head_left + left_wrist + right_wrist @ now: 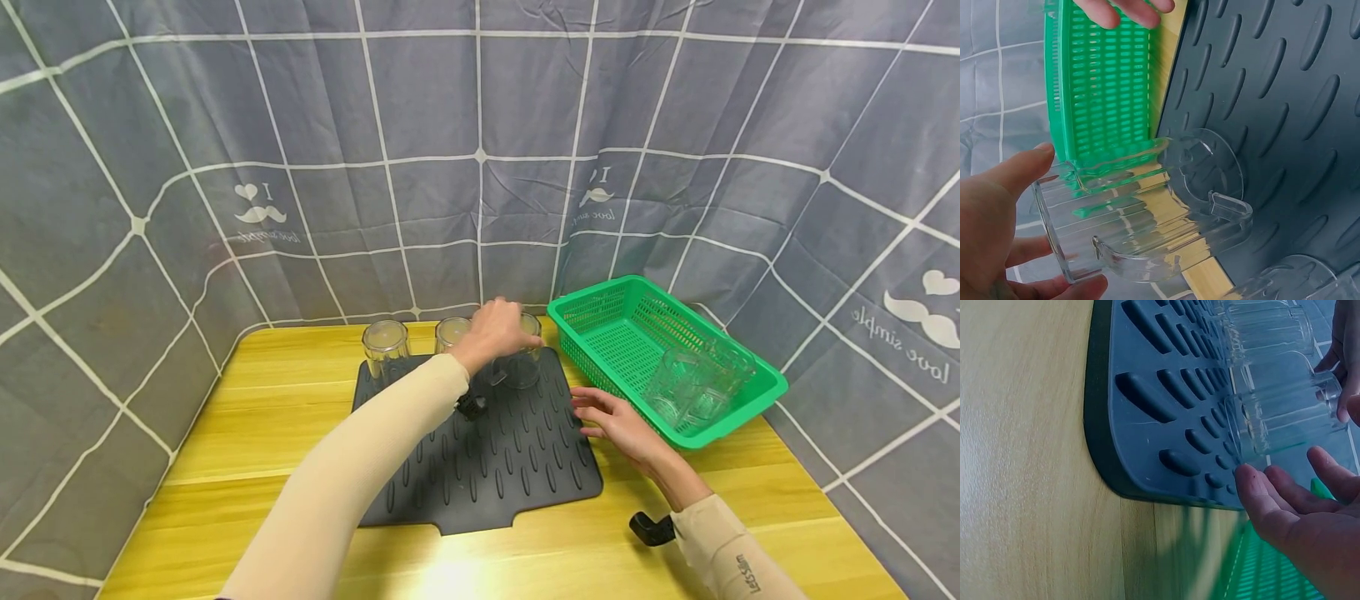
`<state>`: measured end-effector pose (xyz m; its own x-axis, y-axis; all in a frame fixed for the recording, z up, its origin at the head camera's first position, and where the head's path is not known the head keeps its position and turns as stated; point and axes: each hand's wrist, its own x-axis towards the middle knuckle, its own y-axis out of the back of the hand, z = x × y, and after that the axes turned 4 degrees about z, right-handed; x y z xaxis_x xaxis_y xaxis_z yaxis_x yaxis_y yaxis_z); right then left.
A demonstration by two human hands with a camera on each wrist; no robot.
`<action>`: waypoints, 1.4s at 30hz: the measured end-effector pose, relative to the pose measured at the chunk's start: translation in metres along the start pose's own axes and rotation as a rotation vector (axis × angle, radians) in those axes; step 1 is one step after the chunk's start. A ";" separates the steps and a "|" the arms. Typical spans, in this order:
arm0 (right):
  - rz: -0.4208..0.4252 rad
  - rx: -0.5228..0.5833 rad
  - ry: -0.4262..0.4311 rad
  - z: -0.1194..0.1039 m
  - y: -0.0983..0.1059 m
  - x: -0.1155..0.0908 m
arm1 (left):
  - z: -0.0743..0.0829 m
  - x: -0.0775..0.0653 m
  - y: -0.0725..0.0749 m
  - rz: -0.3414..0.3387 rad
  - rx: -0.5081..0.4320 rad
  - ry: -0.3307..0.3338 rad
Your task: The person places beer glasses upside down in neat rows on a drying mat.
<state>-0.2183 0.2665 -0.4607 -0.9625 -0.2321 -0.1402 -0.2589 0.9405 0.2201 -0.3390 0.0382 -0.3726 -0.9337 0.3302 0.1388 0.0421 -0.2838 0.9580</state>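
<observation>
My left hand holds a clear glass mug by its upper end, thumb on one side and fingers on the other. That mug stands at the far right corner of the dark ribbed drying mat, its handle turned toward the mat's middle. Two more glass mugs, one at the left and one in the middle, line up along the mat's far edge; my left hand partly covers the middle one. My right hand hovers by the mat's right edge, fingers loosely spread and holding nothing.
A green plastic basket stands right of the mat, with glass mugs lying in its near end. Beneath everything is a yellow wooden table. A grey checked curtain hangs behind and at both sides.
</observation>
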 end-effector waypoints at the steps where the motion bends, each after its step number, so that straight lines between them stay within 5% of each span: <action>1: 0.001 0.002 0.000 0.000 0.000 0.000 | 0.001 0.000 0.000 -0.003 0.003 -0.002; 26: 0.001 -0.014 0.015 -0.004 0.001 -0.001 | 0.009 -0.003 -0.010 -0.043 0.000 0.022; 36: 0.066 -0.302 0.166 -0.026 0.006 -0.006 | 0.012 -0.005 -0.013 -0.035 0.004 0.012; 42: 0.107 -0.366 0.236 -0.043 0.015 -0.009 | 0.014 -0.008 -0.009 -0.020 0.044 -0.028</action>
<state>-0.2169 0.2723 -0.4146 -0.9665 -0.2287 0.1165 -0.1278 0.8225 0.5543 -0.3268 0.0510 -0.3791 -0.9242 0.3605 0.1262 0.0399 -0.2374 0.9706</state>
